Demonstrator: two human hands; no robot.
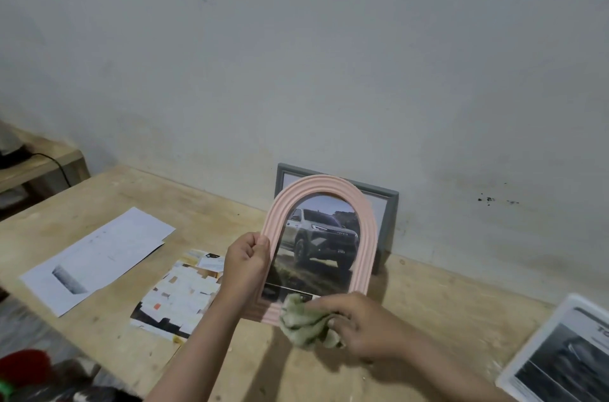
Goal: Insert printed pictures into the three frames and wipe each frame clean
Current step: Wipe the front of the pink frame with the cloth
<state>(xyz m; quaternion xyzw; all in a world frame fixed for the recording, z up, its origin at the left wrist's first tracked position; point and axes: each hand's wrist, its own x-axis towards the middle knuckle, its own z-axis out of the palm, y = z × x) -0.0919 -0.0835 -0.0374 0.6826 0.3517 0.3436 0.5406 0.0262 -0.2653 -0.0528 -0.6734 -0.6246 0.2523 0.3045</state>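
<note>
A pink arched frame (364, 220) with a picture of a pickup truck inside is held upright above the wooden table (115, 197). My left hand (245, 265) grips its left side. My right hand (359, 322) holds a crumpled pale green cloth (304, 324) against the frame's bottom edge. Behind the pink frame a grey rectangular frame (390, 214) with a picture in it leans on the wall. A white frame (560, 352) with a dark print lies at the table's right edge.
White printed sheets (99, 256) lie on the left of the table. A colour print with pale patches (179, 299) lies beside my left forearm. A side table with a black cable (54, 167) stands at far left. Something red sits at bottom left.
</note>
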